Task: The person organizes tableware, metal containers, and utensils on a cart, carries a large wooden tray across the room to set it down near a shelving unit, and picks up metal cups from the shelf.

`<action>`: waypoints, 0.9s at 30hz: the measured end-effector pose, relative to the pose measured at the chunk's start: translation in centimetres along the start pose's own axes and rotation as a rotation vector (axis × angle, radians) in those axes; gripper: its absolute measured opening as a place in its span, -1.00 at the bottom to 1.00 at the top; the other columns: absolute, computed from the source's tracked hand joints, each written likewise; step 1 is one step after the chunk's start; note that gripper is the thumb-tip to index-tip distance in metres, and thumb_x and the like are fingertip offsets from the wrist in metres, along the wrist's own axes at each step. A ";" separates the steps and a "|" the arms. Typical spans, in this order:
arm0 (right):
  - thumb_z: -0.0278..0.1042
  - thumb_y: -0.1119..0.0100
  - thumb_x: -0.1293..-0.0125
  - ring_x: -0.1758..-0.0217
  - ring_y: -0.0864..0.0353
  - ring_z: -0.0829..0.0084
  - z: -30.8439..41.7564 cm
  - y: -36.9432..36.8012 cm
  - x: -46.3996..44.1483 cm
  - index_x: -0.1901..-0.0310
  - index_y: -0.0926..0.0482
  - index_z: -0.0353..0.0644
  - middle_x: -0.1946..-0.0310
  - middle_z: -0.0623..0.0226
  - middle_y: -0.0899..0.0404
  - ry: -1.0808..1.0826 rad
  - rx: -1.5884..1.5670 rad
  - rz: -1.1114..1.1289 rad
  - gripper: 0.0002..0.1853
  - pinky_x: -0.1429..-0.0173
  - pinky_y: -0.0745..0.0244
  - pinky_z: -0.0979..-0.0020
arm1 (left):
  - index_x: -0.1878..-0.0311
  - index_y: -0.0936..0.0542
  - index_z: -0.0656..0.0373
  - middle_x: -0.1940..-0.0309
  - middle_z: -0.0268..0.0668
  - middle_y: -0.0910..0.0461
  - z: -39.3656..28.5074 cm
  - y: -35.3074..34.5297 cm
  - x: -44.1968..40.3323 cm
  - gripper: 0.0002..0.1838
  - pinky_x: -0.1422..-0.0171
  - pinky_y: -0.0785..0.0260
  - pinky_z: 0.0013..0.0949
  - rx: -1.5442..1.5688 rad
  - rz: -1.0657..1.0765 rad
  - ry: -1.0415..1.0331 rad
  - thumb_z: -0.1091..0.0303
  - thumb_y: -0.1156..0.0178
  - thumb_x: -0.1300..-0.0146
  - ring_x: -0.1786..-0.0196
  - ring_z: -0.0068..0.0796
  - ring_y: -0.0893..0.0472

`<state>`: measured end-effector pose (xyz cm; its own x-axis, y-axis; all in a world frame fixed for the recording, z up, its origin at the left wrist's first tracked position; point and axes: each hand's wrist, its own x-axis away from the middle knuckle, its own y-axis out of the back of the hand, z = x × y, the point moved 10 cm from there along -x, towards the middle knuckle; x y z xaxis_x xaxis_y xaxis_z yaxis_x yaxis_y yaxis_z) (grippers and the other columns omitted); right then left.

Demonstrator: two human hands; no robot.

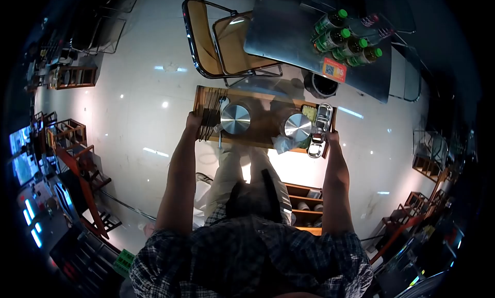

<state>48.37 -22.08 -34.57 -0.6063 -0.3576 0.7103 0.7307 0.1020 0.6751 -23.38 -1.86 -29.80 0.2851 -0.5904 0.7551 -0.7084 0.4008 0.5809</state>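
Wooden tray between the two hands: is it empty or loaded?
Loaded: round metal pieces and a bundle of thin dark rods sit on the wooden tray.

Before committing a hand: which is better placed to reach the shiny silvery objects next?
Right, likely: the right hand is at the end of the wooden tray beside the shiny silvery objects; the left hand is at the opposite end, past both metal discs.

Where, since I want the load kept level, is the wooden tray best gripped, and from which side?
Hold the wooden tray by its short ends, reaching forward from the wearer's side, as the left hand and right hand do. It is long and narrow, with round metal discs toward both ends, so one hand at each should balance it.
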 end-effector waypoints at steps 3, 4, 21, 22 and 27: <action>-0.20 -0.18 0.03 0.41 -0.60 0.28 3.8 1.9 3.9 0.31 -0.57 -0.32 0.46 0.12 -0.60 0.064 -0.208 -0.060 -0.67 0.29 -0.47 0.30 | -0.03 -0.46 0.34 0.11 0.11 -0.54 -0.3 0.9 1.0 -0.46 -0.10 -0.37 -0.17 -0.050 -0.122 0.000 0.16 -0.15 -0.01 -0.02 -0.01 -0.53; -0.18 -0.19 0.01 0.39 -0.59 0.30 1.8 0.9 2.0 0.28 -0.57 -0.34 0.44 0.12 -0.60 0.049 -0.283 -0.122 -0.64 0.27 -0.46 0.32 | -0.05 -0.43 0.35 0.06 0.12 -0.52 0.0 0.9 0.7 -0.42 -0.13 -0.35 -0.17 -0.055 -0.108 -0.002 0.13 -0.15 -0.01 -0.06 0.01 -0.50; -0.12 0.01 -0.34 0.38 -0.52 0.35 2.8 -0.4 4.5 0.19 -0.56 -0.39 0.35 0.18 -0.60 0.080 -0.345 -0.128 -0.60 0.26 -0.41 0.34 | 0.04 -0.53 0.29 0.18 0.02 -0.59 3.7 6.2 3.0 -0.57 -0.05 -0.38 -0.25 0.035 -0.225 0.046 0.25 -0.07 -0.02 0.07 -0.09 -0.58; -0.12 -0.01 -0.33 0.39 -0.51 0.35 2.8 -0.9 4.5 0.18 -0.57 -0.38 0.35 0.19 -0.60 0.076 -0.352 -0.120 -0.61 0.25 -0.41 0.34 | 0.06 -0.55 0.26 0.20 0.02 -0.60 4.6 6.7 2.5 -0.59 -0.04 -0.39 -0.26 0.049 -0.220 0.048 0.24 -0.07 -0.04 0.08 -0.10 -0.58; -0.10 -0.05 -0.31 0.40 -0.49 0.37 5.1 -1.3 8.0 0.20 -0.57 -0.38 0.40 0.23 -0.59 0.043 -0.363 -0.197 -0.59 0.23 -0.39 0.34 | 0.05 -0.56 0.24 0.18 0.01 -0.60 5.4 10.4 2.2 -0.58 -0.05 -0.38 -0.24 0.097 -0.250 -0.006 0.18 -0.08 -0.06 0.07 -0.10 -0.58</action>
<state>40.94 -20.36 -28.74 -0.7374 -0.3765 0.5608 0.6702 -0.3035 0.6773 -33.59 -2.81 -23.75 0.4555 -0.6665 0.5902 -0.6753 0.1733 0.7169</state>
